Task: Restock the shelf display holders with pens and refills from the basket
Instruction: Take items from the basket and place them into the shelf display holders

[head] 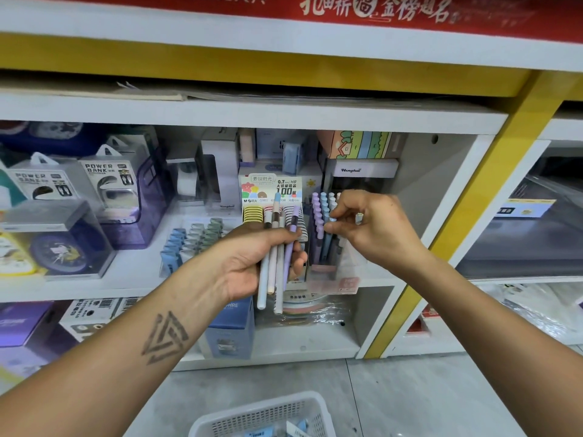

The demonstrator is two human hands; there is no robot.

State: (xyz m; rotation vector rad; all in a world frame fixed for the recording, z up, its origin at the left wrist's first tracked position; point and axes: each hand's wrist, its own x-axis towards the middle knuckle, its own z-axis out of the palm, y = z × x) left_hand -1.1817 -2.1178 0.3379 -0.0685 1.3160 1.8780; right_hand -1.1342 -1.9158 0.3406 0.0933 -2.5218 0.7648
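Head view: white shelf (220, 288) carries the clear pen holder (321, 247). Left hand (252, 260) grips a bundle of slim pastel pens (277, 263), light, rigid, smooth; hold mid-barrel. Right hand (369, 225) pinches one blue pen (328, 238) entering the holder.

A red banner (410, 11) with Chinese lettering runs above the white shelving; boxed power banks (107, 181) stand at left beside a purple clear organiser (148, 209); a boxed alarm clock (60, 250) sits nearest the front; a blue carton (232, 329) occupies the lower shelf; a yellow post (467, 216) divides the bays.
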